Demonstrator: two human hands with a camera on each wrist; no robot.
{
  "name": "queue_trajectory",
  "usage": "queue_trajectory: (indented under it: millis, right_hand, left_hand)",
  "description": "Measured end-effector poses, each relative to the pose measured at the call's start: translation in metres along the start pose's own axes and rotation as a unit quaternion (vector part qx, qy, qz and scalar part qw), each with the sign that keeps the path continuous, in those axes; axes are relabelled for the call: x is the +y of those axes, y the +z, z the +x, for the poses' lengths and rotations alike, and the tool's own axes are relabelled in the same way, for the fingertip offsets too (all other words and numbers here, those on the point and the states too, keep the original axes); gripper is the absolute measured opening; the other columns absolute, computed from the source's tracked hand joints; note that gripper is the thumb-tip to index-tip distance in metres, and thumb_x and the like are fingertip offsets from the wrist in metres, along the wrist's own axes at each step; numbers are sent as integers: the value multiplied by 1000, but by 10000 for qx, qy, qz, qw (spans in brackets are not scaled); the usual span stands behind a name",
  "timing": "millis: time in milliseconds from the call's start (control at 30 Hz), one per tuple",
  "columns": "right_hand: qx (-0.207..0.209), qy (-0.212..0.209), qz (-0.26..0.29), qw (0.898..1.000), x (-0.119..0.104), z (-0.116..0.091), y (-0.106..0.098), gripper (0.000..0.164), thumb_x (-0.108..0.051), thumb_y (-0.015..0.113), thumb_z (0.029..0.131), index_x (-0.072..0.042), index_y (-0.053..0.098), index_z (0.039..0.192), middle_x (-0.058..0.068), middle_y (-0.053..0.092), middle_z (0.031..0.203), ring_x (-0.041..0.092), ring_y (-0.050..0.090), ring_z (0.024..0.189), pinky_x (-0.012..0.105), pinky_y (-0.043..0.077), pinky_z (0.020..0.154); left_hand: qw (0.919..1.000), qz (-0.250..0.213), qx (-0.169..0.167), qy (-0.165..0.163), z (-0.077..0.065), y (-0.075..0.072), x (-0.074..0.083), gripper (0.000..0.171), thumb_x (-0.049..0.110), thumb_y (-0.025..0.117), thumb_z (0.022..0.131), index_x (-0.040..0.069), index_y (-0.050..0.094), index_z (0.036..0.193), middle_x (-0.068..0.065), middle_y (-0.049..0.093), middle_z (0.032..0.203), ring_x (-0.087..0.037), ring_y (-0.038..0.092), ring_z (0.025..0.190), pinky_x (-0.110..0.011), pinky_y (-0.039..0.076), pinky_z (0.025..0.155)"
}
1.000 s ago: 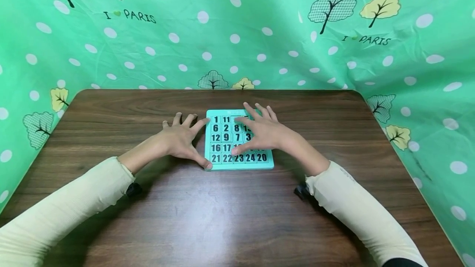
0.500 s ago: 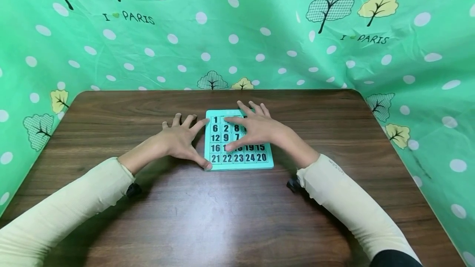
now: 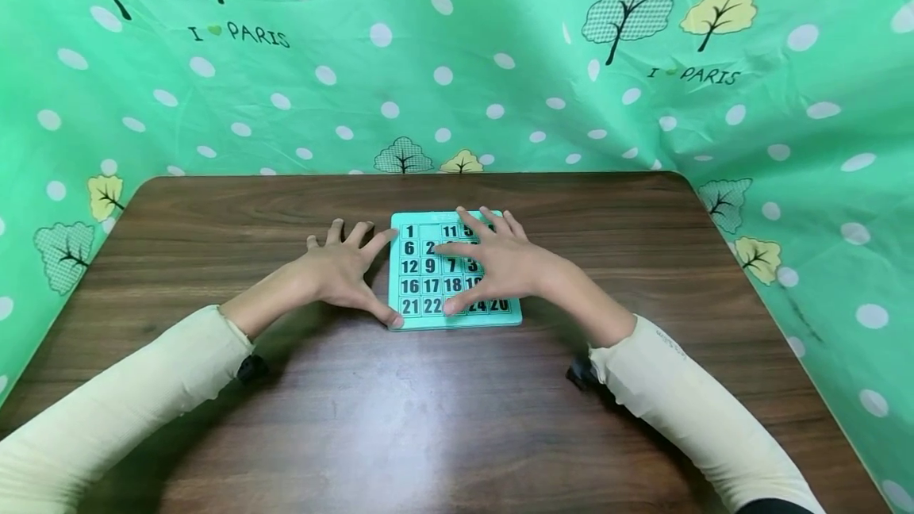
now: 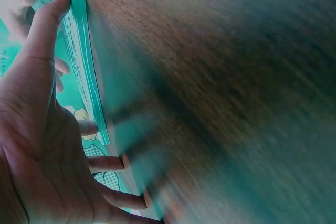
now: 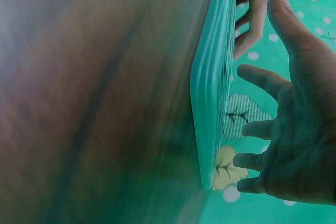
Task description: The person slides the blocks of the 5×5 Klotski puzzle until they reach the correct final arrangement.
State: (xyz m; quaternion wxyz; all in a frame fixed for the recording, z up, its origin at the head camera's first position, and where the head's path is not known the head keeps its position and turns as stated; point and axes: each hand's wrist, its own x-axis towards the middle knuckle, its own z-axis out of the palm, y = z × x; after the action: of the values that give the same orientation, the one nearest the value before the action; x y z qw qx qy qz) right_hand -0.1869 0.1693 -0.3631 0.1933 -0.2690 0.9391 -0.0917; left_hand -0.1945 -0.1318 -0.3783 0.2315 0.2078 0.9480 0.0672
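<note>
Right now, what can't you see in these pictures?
- Head view: part of the board, hidden by the right hand.
- Head view: the print on its top rim, too small to read.
- Head view: the rest of the right sleeve, cut off by the bottom edge.
- Left wrist view: the table's fine grain, blurred.

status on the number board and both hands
Left hand touching left edge, right hand spread above. Number board flat on table. Right hand hiding part of it.
</note>
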Motion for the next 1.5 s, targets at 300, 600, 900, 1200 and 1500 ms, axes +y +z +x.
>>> queue_trajectory:
  millis: [300, 600, 900, 1200, 1500]
  right_hand:
    - [-66, 50, -38, 10000, -4, 12, 5, 102, -86, 77, 88, -46, 41, 174, 14, -5, 193, 52, -7, 177, 76, -6, 139]
    - [78, 110, 120, 9998, 2, 19, 3, 104, -87, 75, 88, -47, 37, 176, 14, -4, 193, 51, -6, 177, 75, -6, 139]
    - [279, 352, 405, 9982, 26, -13, -2, 111, -86, 77, 87, -40, 34, 179, 13, -4, 193, 52, -6, 177, 76, -7, 138]
    - [376, 346, 394, 9979, 37, -34, 0, 107, -81, 82, 87, -36, 43, 176, 17, 0, 192, 53, -4, 176, 79, -5, 137]
    - [382, 326, 386, 9980, 36, -35, 5, 103, -83, 82, 86, -38, 49, 172, 16, 1, 192, 53, -3, 176, 80, -4, 137]
  left_hand:
    - [10000, -72, 25, 12, -3, 3, -4, 153, 96, 85, 66, 36, 7, 183, -24, 13, 188, -72, 4, 168, -97, 17, 121]
    - [9999, -145, 62, -2, -5, 7, -6, 151, 96, 86, 67, 39, 7, 183, -21, 13, 189, -69, 4, 170, -95, 16, 124]
    - [9999, -113, 123, 30, -3, 7, -4, 148, 96, 84, 68, 44, 7, 183, -20, 13, 188, -70, 5, 169, -96, 18, 123]
    - [9999, 100, 73, -73, -2, 1, 1, 150, 97, 84, 67, 44, 4, 182, -23, 13, 187, -72, 6, 168, -97, 23, 119]
    - [9999, 102, 17, -11, 1, -2, 3, 150, 95, 85, 68, 42, 3, 183, -22, 15, 187, -73, 4, 167, -98, 23, 119]
